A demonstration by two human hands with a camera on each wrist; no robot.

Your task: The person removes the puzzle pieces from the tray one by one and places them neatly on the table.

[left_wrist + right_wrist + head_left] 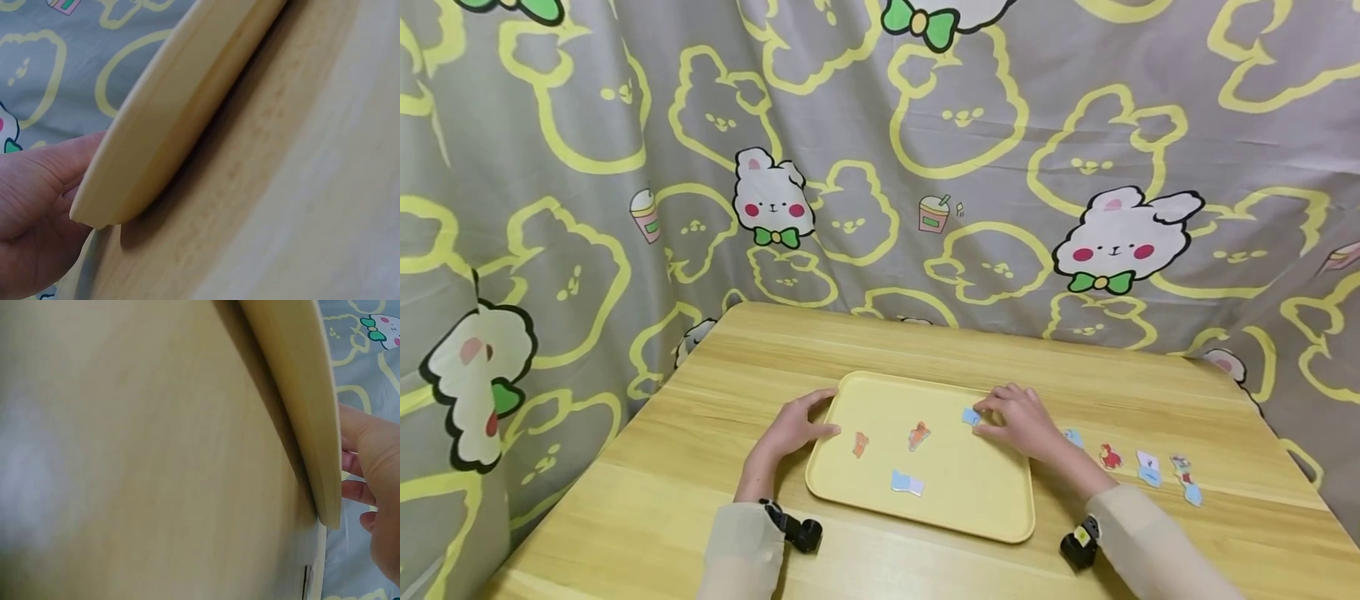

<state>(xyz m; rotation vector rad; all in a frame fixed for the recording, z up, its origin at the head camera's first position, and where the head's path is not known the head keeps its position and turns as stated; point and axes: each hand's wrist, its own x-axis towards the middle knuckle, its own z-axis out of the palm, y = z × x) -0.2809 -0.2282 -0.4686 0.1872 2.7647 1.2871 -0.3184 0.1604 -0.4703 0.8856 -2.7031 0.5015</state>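
A shallow yellow tray (925, 521) lies on the wooden table. My left hand (790, 427) is at its left rim, the thumb reaching over the edge and the fingers near the far left corner. Over the far right part of the tray, my right hand (1018, 423) pinches a small flat light-blue piece (970, 416) between thumb and forefinger. Two orange cutouts (860, 444) and a blue-and-pink flat piece (907, 483) lie inside the tray. Both wrist views show the tray's outer wall (147, 125) hiding the fingertips.
Right of the tray, several small flat cutouts lie on the table, among them a red one (1109, 456) and a white-and-blue one (1148, 468). My right forearm passes close to them. A patterned grey curtain (850, 250) hangs behind the table.
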